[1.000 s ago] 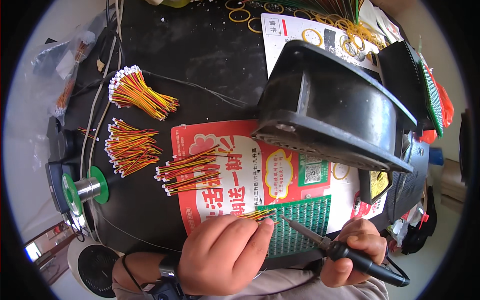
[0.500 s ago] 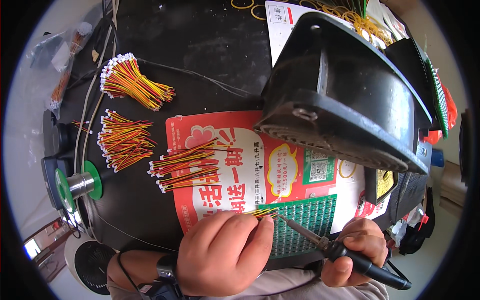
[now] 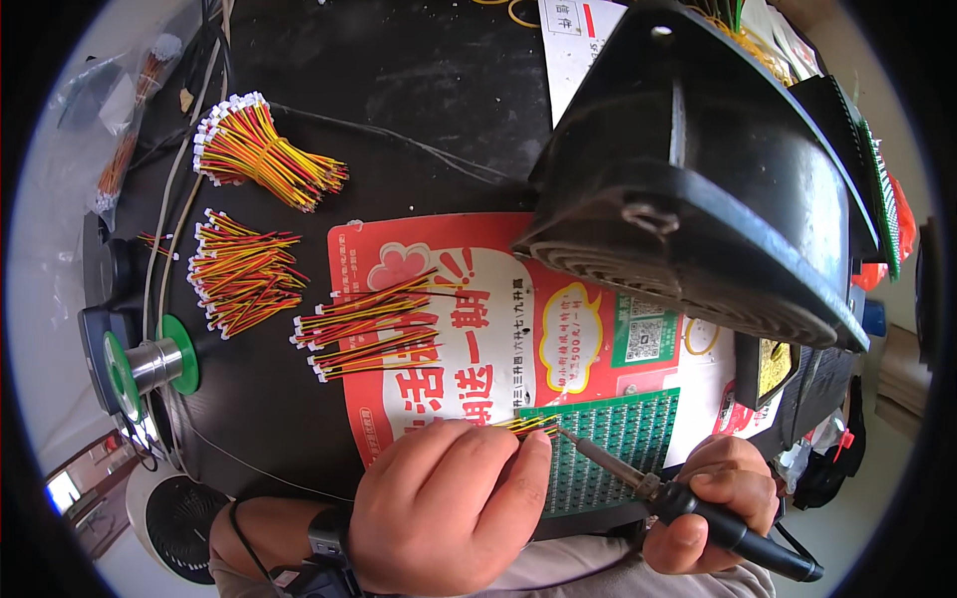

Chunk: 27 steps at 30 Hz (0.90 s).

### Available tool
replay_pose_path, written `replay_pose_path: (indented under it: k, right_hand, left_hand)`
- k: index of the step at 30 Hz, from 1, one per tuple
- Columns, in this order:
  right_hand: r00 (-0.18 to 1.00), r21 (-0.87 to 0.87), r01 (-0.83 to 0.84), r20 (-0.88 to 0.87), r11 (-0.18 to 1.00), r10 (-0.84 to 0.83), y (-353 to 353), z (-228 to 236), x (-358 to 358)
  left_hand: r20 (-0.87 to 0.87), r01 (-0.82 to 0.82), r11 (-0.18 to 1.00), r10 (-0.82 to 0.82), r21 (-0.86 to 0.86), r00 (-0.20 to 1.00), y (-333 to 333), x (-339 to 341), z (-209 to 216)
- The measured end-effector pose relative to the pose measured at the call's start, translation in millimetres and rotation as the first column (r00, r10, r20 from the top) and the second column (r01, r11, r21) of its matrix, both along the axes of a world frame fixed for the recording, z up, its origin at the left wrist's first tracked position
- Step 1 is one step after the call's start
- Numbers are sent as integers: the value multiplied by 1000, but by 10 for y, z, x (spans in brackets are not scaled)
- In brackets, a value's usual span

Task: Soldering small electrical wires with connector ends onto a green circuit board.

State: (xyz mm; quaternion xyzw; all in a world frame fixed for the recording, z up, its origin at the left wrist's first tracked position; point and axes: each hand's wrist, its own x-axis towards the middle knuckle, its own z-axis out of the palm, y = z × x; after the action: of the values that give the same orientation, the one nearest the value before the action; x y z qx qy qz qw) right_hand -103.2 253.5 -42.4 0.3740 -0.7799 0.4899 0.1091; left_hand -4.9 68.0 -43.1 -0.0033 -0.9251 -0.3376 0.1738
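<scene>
My right hand [image 3: 718,503] grips a soldering iron [image 3: 723,528] by its black handle, its tip pointing up and left. That tip meets the left part of a green circuit board [image 3: 618,448] covered in rows of small pads. My left hand [image 3: 454,503] is closed at the board's left edge, thumb and finger pinched on a thin wire; the pinched end is mostly hidden. Several yellow and dark wires [image 3: 528,424] show just above the fingertips, over the board's upper left corner. More red and yellow wires with white connectors [image 3: 369,324] lie in rows on a red printed sheet [image 3: 349,249].
A bundle of wires [image 3: 269,154] and a loose pile [image 3: 244,274] lie at the left. Beside them stands a green solder spool [image 3: 150,364]. A big black housing [image 3: 698,189] looms over the right side, near a tip-cleaning holder [image 3: 773,369]. Cables [image 3: 184,199] run along the left.
The view has shifted slightly, so the black housing sits further right. Both hands and the iron keep nearly the same pose, the tip still at the board's left part.
</scene>
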Motion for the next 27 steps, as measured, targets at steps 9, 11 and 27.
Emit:
replay_pose_path:
  k: [9, 11, 27]
  right_hand:
    - [1000, -9, -6, -3, 1000, 6, -1, -3, -9]
    - [1000, -5, -14, 3, 1000, 14, 6, -10, -14]
    - [994, -89, 9, 111, 996, 0, 66, 33, 24]
  left_hand:
    - [-8, -1, 1000, 1, -18, 1000, 3, -15, -2]
    - [-3, -2, 1000, 1, -20, 1000, 1, -22, -2]
    - [1, -17, 999, 17, -29, 1000, 4, -30, 13]
